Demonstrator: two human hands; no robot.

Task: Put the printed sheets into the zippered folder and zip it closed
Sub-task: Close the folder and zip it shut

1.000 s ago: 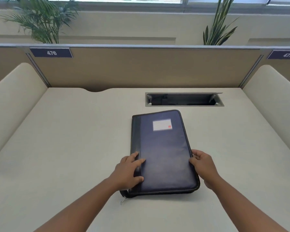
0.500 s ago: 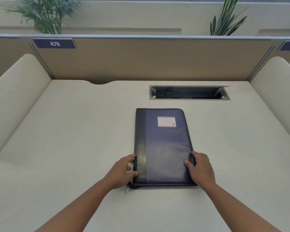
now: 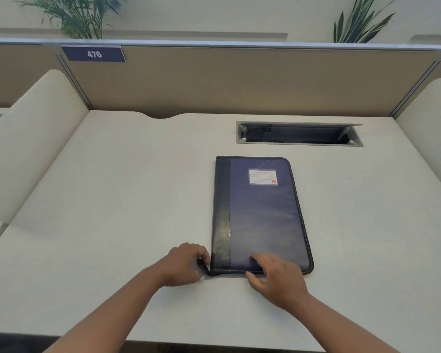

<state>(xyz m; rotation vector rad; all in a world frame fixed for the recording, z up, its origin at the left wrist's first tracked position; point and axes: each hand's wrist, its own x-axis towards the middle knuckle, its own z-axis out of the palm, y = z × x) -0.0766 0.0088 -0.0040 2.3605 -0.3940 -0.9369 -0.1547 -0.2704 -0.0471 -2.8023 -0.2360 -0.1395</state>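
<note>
Two bare hands work at the near edge of a dark blue zippered folder [image 3: 260, 217] lying flat and closed on the pale worktop [image 3: 112, 200]. Left hand [image 3: 186, 263] sits at the near left corner, fingers [image 3: 201, 253] curled narrowly around what looks like the zipper end. Right hand [image 3: 278, 278] rests on the near edge, fingers [image 3: 262, 258] spread over the cover, holding nothing.

Right hand [image 3: 278, 278] slid to the folder's [image 3: 262, 215] near edge; left hand [image 3: 186, 263] pinches its corner.
</note>
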